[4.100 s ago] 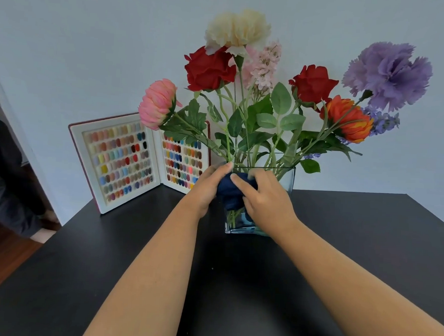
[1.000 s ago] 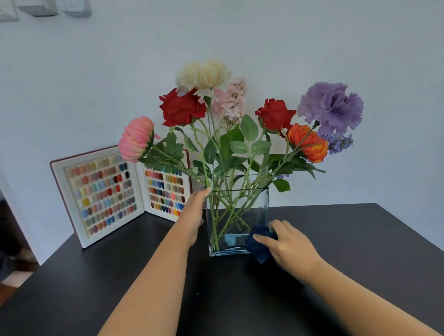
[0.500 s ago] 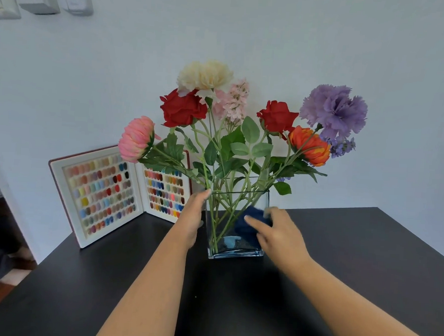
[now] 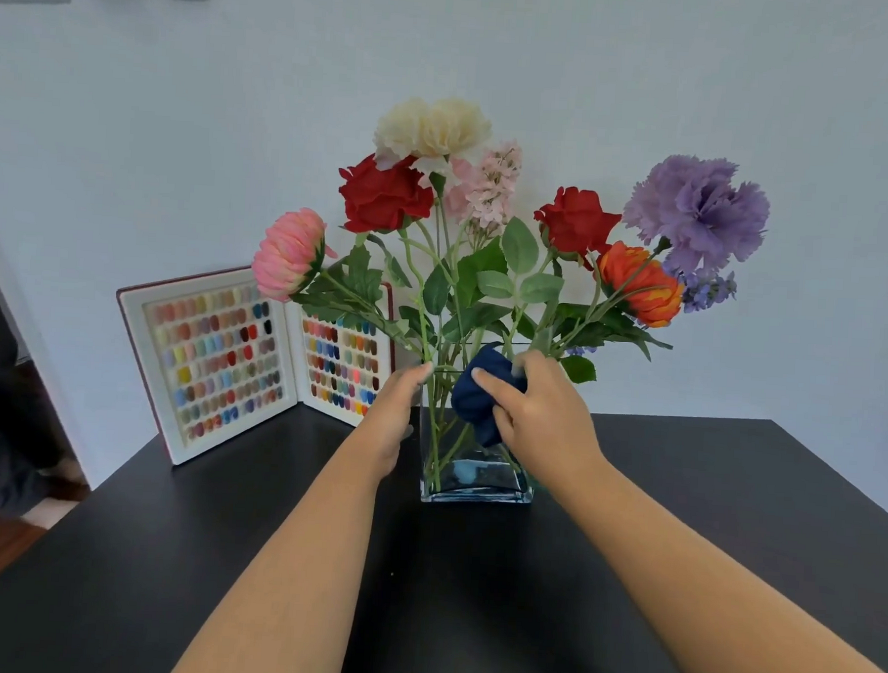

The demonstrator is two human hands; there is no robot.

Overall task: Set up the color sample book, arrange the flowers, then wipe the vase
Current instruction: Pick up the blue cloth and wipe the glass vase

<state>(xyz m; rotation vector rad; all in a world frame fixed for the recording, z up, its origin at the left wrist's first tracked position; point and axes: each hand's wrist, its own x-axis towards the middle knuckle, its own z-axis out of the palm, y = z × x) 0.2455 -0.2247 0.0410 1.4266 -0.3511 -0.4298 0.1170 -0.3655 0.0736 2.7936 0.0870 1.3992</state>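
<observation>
Black table (image 4: 731, 505) is carrying our glass vase (image 4: 475, 479) of flowers (image 4: 489, 225); we're bracing its left side, seemingly flat-fingered, with our left hand (image 4: 391, 416), right hand (image 4: 545, 419) gripping a cloth (image 4: 477, 400) against the front. Book (image 4: 255, 357) is standing open behind-left.

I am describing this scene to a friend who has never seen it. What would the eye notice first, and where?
First the bright flowers fanning from the glass vase at the middle of the black table. Then the right hand pressing a dark blue cloth to the vase front, and the open color sample book standing behind on the left.
</observation>
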